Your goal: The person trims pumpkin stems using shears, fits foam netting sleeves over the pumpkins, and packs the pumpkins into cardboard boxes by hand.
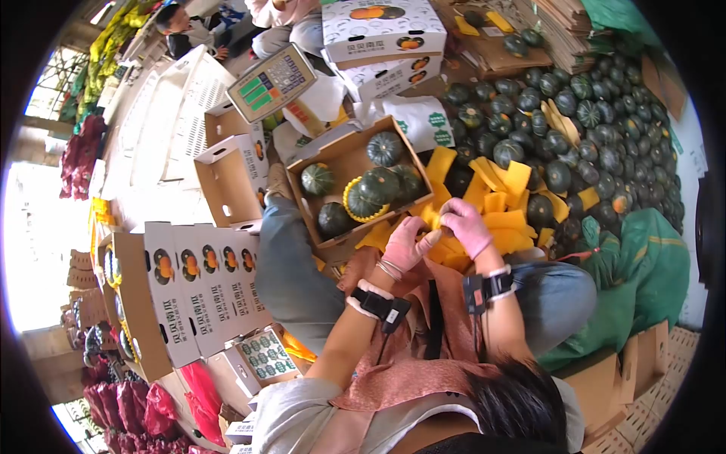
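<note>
My left hand [407, 244] and my right hand [464, 227], both in pink gloves, meet in front of my lap. Their fingers are closed on a yellow foam net [430, 216], which is partly hidden by the fingertips. More flat yellow foam nets [505, 220] lie heaped under and beyond my hands. Just ahead and to the left stands an open cardboard box [349, 157] holding several dark green pumpkins [385, 148]. One pumpkin [366, 198] in it has a yellow foam net around it.
A large pile of green pumpkins [588, 113] spreads to the right. A digital scale [271, 82] stands ahead. Printed white cartons [204, 291] line the left, and a green sack [643, 265] lies at the right. Another person [287, 30] sits at the top.
</note>
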Available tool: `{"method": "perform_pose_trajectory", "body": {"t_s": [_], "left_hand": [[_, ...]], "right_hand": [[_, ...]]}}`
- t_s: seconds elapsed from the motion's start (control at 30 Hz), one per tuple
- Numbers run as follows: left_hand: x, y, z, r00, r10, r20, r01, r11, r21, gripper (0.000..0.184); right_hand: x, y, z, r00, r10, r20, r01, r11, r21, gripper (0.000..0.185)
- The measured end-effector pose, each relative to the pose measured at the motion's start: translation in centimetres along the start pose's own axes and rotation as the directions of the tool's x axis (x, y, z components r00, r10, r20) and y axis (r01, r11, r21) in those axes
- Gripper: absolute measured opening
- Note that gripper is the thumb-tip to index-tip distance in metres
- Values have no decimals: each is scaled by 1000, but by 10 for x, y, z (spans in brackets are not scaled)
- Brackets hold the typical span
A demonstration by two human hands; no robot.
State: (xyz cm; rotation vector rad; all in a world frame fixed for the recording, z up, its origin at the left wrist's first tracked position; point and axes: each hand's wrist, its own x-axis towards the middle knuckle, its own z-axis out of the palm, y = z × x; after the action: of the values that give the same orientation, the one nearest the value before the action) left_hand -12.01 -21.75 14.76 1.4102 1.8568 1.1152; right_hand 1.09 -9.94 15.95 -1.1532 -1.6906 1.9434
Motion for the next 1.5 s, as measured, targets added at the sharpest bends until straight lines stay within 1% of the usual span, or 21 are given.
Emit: {"method": "perform_pose_trajectory", "body": {"t_s": [0.07,0.1,0.17,0.3,0.4,0.5,0.6,0.67,0.73,0.9,0.93,0.97,1.0,1.03,1.07,1.1,1.17,1.2,1.33,1.43,1.5], "left_hand": [[-3,13,1,990,-9,141,44,966,-253,34],[-8,19,-1,978,-6,208,84,926,-367,34],[-15,21,-11,969,-15,246,99,937,-334,32],[-27,22,-31,967,-106,230,175,936,-305,25],[-33,23,-41,940,-291,177,327,917,-227,25],[-38,21,-53,971,-225,78,236,953,-191,26],[-41,10,-44,963,-229,-140,203,962,-180,21],[-42,10,-36,932,-242,-271,199,964,-177,20],[-42,15,-36,947,-204,-247,165,972,-169,20],[-45,10,-29,972,-69,-224,97,989,115,28],[-44,16,-36,926,-377,14,375,916,-140,30],[-43,12,-36,885,-455,101,413,666,-621,28],[-43,6,-34,855,-471,218,350,213,-912,26],[-40,8,-38,843,-424,331,209,-309,-928,24],[-39,11,-41,790,-511,340,159,-364,-918,19],[-43,8,-46,839,-437,325,235,-247,-940,19],[-53,1,-56,911,-267,315,331,15,-943,19],[-53,5,-57,930,-201,308,320,28,-947,20],[-45,0,-59,963,-28,267,246,490,-836,14],[-39,3,-51,970,-155,189,244,626,-740,7],[-36,6,-43,992,-125,-3,99,795,-599,8]], "right_hand": [[-33,-14,10,987,149,66,-162,834,528,1],[-40,-1,15,1000,1,12,-8,788,615,5],[-60,-11,29,997,76,11,-60,685,726,14],[-58,5,49,995,-103,4,94,922,375,35],[-51,8,63,991,-128,-29,128,896,426,35],[-45,11,73,979,-205,-7,191,898,397,34],[-41,6,88,932,-313,-183,295,948,-118,37],[-38,8,87,907,-387,-167,341,906,-250,39],[-38,4,85,849,-510,-140,389,781,-488,41],[-35,11,81,877,-396,-271,291,888,-355,41],[-35,13,80,854,-449,-262,326,855,-403,41],[-35,15,78,828,-500,-253,358,819,-449,41],[-35,17,67,856,-492,-158,345,771,-535,32],[-33,13,56,987,-160,-17,140,908,-395,28],[-37,9,48,999,4,37,-6,998,60,27],[-41,5,42,980,124,157,-186,853,487,28],[-46,14,35,958,65,278,-253,645,721,32],[-48,11,35,943,24,331,-295,514,805,34],[-51,7,39,868,-15,497,-318,751,579,33],[-47,11,55,990,-22,138,-50,865,500,34],[-44,19,57,990,-55,130,-9,895,447,36]]}}
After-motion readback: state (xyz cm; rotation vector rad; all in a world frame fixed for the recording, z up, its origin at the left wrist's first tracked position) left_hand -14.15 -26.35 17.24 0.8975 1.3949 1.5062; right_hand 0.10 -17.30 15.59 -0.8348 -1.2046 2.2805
